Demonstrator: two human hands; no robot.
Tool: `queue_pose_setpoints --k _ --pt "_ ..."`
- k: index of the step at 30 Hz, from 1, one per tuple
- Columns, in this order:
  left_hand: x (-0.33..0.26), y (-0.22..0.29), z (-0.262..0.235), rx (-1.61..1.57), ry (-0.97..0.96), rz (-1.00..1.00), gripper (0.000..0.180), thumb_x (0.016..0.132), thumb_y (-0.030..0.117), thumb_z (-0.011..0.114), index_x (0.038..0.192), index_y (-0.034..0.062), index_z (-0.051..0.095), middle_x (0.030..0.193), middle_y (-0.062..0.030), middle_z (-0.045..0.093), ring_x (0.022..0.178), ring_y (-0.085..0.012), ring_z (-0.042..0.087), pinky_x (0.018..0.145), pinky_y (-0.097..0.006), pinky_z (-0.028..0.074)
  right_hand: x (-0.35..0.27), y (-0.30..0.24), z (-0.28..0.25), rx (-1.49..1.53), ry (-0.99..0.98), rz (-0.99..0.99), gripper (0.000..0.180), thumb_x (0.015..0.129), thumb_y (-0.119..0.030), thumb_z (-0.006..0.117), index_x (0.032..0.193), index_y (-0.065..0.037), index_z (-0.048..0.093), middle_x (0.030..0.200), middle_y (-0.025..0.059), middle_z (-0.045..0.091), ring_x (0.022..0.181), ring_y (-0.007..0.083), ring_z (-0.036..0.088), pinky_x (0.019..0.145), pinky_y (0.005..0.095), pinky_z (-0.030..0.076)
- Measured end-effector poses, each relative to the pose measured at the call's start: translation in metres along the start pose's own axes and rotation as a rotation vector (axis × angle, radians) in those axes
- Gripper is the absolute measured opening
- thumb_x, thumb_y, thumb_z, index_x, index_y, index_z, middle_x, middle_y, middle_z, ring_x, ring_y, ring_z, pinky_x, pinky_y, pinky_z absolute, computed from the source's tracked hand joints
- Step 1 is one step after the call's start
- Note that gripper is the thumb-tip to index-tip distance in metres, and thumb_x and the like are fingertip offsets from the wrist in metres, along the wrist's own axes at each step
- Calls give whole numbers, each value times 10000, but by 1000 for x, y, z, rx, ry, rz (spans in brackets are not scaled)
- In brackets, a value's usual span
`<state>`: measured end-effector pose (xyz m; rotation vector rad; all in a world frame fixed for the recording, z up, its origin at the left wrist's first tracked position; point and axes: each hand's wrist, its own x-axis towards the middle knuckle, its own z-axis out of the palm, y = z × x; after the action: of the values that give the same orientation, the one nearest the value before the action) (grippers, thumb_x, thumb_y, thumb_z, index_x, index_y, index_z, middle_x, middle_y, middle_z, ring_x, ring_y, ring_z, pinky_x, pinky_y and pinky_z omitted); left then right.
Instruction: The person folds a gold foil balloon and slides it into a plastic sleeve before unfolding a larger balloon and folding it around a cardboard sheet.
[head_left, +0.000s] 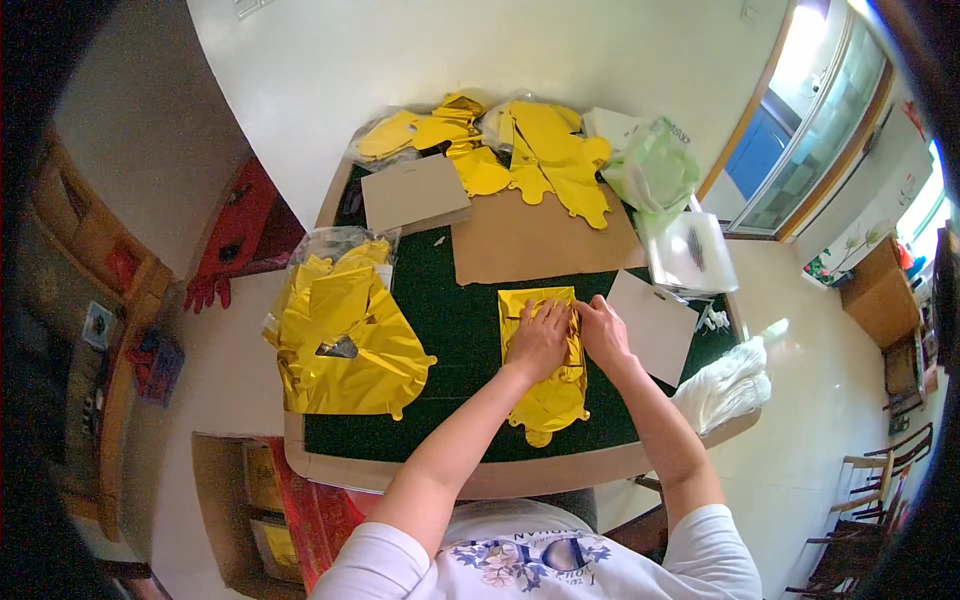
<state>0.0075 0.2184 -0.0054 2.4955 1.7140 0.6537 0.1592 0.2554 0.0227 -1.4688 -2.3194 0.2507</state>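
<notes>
A gold foil balloon point(545, 402), flat and folded into a narrow strip, lies in front of me on the dark green table top point(455, 350). Its rounded, tabbed end points toward me. My left hand point(538, 340) rests flat on the upper part of the strip, fingers stretched out. At the strip's right edge, my right hand point(604, 330) is closed, thumb and fingers pinching the foil. To the left, a larger pile of gold foil balloons point(345, 360) lies partly in a clear plastic bag.
At the back are more gold foil balloons point(560, 150), a brown cardboard sheet point(540, 240) and a grey-beige board point(412, 192). Another board point(650, 325) lies right of my hands, near a white plastic bundle point(728, 385), clear packets point(693, 255) and a pale green bag point(655, 175).
</notes>
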Motion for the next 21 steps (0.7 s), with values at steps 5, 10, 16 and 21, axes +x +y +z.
queue_pose_setpoints --k 5,10,16,21 --pt "0 2 -2 12 -17 -7 485 900 226 488 1344 34 458 1403 -126 453 1340 -282 359 1131 -499 206 13 -3 1 -73 -4 17 340 843 -115 565 1182 -114 579 984 146 538 931 337 596 753 416 519" --pt "0 1 1 12 -13 -14 486 891 228 499 1334 30 469 1413 -127 440 1348 -277 347 1129 -496 214 20 -4 1 -140 -35 44 369 843 -118 562 1211 -131 574 983 135 541 942 323 597 755 411 521" --pt "0 0 4 16 -27 -16 493 880 242 513 1323 30 469 1429 -133 412 1355 -285 330 1125 -497 223 6 -2 -10 -111 -35 -18 316 838 -107 546 1137 -153 640 957 106 546 944 287 585 758 395 522" --pt "0 -3 6 -27 12 -1 464 883 219 509 1304 28 467 1411 -136 425 1341 -288 348 1111 -513 241 -20 -4 -21 -97 -4 -88 278 819 -98 554 1057 -157 683 923 90 546 925 273 577 747 384 521"
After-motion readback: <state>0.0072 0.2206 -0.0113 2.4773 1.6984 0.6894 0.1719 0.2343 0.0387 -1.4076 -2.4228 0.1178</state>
